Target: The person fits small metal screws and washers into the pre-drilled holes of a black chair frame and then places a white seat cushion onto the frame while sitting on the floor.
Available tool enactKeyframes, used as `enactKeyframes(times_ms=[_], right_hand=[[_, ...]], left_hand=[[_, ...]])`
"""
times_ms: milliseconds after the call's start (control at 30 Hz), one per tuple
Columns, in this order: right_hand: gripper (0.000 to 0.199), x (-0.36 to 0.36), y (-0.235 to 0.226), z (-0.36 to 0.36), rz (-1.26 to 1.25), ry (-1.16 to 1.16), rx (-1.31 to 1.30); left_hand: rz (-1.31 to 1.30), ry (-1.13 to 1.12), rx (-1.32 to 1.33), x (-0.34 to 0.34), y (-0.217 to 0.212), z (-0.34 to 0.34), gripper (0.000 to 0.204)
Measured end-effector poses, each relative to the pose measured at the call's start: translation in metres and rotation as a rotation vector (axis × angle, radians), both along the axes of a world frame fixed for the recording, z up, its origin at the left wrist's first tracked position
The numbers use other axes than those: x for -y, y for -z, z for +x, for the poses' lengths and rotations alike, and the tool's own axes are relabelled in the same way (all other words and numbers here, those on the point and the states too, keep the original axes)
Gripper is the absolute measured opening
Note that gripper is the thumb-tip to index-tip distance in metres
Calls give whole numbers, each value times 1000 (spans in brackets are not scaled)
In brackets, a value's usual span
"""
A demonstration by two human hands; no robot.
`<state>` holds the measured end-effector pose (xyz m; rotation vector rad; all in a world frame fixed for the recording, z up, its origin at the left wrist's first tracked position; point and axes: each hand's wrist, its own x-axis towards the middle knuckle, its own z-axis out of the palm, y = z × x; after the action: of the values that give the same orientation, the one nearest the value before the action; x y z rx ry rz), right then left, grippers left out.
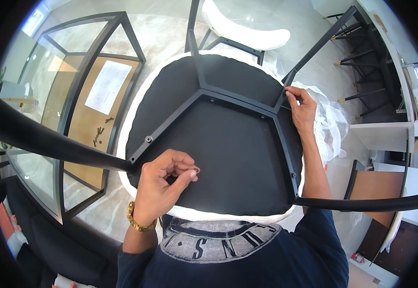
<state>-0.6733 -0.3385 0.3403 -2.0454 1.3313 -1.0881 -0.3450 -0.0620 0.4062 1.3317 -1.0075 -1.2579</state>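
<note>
An upturned round seat [218, 177] with a black underside and white padded rim lies before me. A black metal leg frame [238, 101] rests on its underside, with bolts in several holes. My left hand [163, 180], a gold watch [139, 218] on its wrist, hovers over the near left of the seat. Its thumb and forefinger pinch a small ring-shaped piece [197, 170], possibly a washer. On the far right side, my right hand [302, 109] has its thumb and forefinger closed at a metal leg [286, 86], by its joint with the frame.
At left, a black-framed glass table has a brown lower shelf [86, 149] bearing a paper sheet [108, 86] and loose bolts [98, 134]. Clear plastic wrap [329, 125] lies right of the seat. A white curved backrest [247, 31] is beyond. Legs jut outward on several sides.
</note>
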Motion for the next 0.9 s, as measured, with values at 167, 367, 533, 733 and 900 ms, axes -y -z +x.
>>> enactKeyframes(times_ms=[167,367,533,733,900], right_hand=[[12,0,1,-2,-3,-5,13],[13,-2,-7,4,-64,-35,-46],[12,-3,-10,2,-110,-21,-49],[10,0,-15,-2,-142,2,179],[11,-25,-54,-2,-71,-68,539]], left_hand=[[11,-28,1,1,-1,-3,12],[-13,47,77,9,-13,-11,12],[-159,240,373,38,-76,-23,12],[-52,333,171,118,-72,-46,15],[154,372,-158,177,-36,-80,22]])
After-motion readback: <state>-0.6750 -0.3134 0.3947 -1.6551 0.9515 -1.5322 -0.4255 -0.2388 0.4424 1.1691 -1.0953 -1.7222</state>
